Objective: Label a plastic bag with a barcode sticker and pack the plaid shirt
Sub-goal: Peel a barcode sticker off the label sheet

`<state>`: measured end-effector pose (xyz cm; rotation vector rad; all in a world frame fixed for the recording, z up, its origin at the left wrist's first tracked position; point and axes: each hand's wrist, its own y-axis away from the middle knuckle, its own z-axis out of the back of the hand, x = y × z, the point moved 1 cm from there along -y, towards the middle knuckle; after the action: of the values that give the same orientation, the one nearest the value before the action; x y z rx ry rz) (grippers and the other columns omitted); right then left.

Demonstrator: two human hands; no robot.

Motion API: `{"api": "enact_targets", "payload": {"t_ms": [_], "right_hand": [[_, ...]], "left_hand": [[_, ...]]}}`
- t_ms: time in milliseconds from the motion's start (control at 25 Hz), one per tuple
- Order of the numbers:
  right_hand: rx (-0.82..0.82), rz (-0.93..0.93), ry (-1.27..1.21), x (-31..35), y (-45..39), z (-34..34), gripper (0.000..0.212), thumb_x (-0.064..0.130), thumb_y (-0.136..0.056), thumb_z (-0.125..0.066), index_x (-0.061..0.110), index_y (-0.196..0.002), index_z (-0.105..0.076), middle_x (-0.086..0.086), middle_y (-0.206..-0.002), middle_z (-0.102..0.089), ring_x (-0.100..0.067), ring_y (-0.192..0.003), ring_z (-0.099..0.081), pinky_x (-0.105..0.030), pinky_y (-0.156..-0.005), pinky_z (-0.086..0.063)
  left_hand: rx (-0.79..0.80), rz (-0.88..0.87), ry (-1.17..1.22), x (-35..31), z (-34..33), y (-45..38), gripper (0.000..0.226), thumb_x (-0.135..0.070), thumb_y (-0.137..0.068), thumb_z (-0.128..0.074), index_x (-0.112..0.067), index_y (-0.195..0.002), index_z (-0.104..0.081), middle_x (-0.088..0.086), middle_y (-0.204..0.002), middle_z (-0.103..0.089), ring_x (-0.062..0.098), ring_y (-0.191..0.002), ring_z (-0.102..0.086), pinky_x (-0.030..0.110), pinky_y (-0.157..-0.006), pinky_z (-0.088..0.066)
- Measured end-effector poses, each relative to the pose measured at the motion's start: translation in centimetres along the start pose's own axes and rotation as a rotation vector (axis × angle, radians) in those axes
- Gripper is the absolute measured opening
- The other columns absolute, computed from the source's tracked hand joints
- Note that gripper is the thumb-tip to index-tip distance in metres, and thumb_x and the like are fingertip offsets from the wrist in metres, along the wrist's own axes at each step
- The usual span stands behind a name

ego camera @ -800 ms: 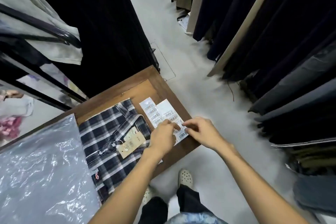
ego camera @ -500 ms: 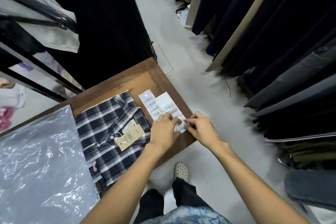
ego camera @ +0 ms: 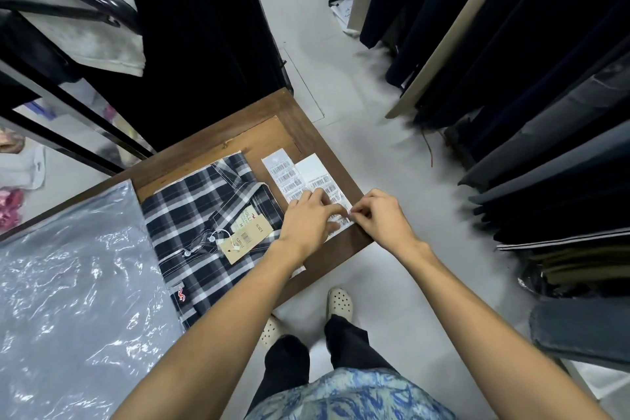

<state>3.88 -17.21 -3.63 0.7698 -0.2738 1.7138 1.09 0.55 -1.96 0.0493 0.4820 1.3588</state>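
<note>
A folded dark plaid shirt (ego camera: 201,211) with a tan hang tag (ego camera: 246,237) lies on a wooden table (ego camera: 272,112). To its right lie two white barcode sticker sheets (ego camera: 300,177). My left hand (ego camera: 308,223) presses flat on the nearer sheet. My right hand (ego camera: 381,218) pinches the edge of a sticker on that sheet at the table's right edge. A clear plastic bag (ego camera: 75,290) over grey material lies to the left of the shirt.
Dark garments hang on racks at the right (ego camera: 511,78) and behind the table (ego camera: 191,27). A black metal rack (ego camera: 68,0) stands at the left. My feet in pale clogs (ego camera: 339,300) stand on the grey floor beside the table.
My hands have stayed on the nearer sticker sheet. The right fingers have closed into a pinch at the sheet's right edge. The camera view has shifted slightly.
</note>
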Motion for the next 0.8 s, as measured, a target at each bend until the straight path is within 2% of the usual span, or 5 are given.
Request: {"api": "enact_targets", "payload": {"t_ms": [160,280,440,560,800], "right_hand": [[-0.007,-0.021,-0.001,-0.1,0.5,-0.4,0.013,0.014,-0.092,-0.073,0.008,-0.1,-0.08,0.005,-0.097,-0.055,-0.01,-0.081,-0.057,-0.015,-0.082,-0.04],[-0.013,-0.026,0.005,-0.1,0.9,-0.6,0.014,0.016,-0.094,-0.069,0.01,-0.102,-0.078,0.006,-0.099,-0.053,-0.012,-0.085,-0.059,-0.014,-0.083,-0.039],[-0.023,-0.015,-0.017,-0.3,1.5,-1.0,0.015,0.017,-0.096,-0.065,0.011,-0.104,-0.076,0.007,-0.102,-0.053,-0.008,-0.086,-0.056,-0.016,-0.086,-0.042],[-0.045,-0.002,-0.043,-0.3,1.9,-1.1,0.013,0.017,-0.097,-0.065,0.012,-0.104,-0.074,0.005,-0.101,-0.057,-0.01,-0.088,-0.058,-0.018,-0.086,-0.045],[-0.073,0.009,-0.06,0.6,2.2,-1.7,0.011,0.021,-0.097,-0.064,0.017,-0.103,-0.073,0.002,-0.099,-0.067,-0.014,-0.096,-0.059,-0.016,-0.082,-0.038]], "left_hand": [[-0.022,-0.055,-0.052,0.4,-0.1,0.4,0.032,-0.049,-0.102,-0.054,-0.047,-0.132,-0.064,-0.004,-0.126,-0.053,0.022,-0.117,-0.05,0.035,-0.09,-0.039],[-0.006,-0.047,-0.035,0.7,-0.1,0.2,0.033,-0.054,-0.1,-0.055,-0.048,-0.13,-0.067,-0.005,-0.124,-0.055,0.02,-0.115,-0.052,0.034,-0.087,-0.038],[-0.013,-0.006,0.041,1.0,0.0,-0.2,0.03,-0.056,-0.093,-0.065,-0.045,-0.119,-0.074,-0.006,-0.12,-0.06,0.02,-0.115,-0.056,0.04,-0.092,-0.047],[-0.014,-0.001,0.067,1.2,-0.2,-0.2,0.029,-0.055,-0.092,-0.067,-0.045,-0.118,-0.074,-0.006,-0.119,-0.06,0.02,-0.116,-0.056,0.04,-0.094,-0.047],[-0.002,0.005,0.107,1.2,-0.1,-0.3,0.031,-0.054,-0.091,-0.069,-0.046,-0.121,-0.072,-0.005,-0.121,-0.058,0.02,-0.12,-0.053,0.041,-0.098,-0.043]]}}
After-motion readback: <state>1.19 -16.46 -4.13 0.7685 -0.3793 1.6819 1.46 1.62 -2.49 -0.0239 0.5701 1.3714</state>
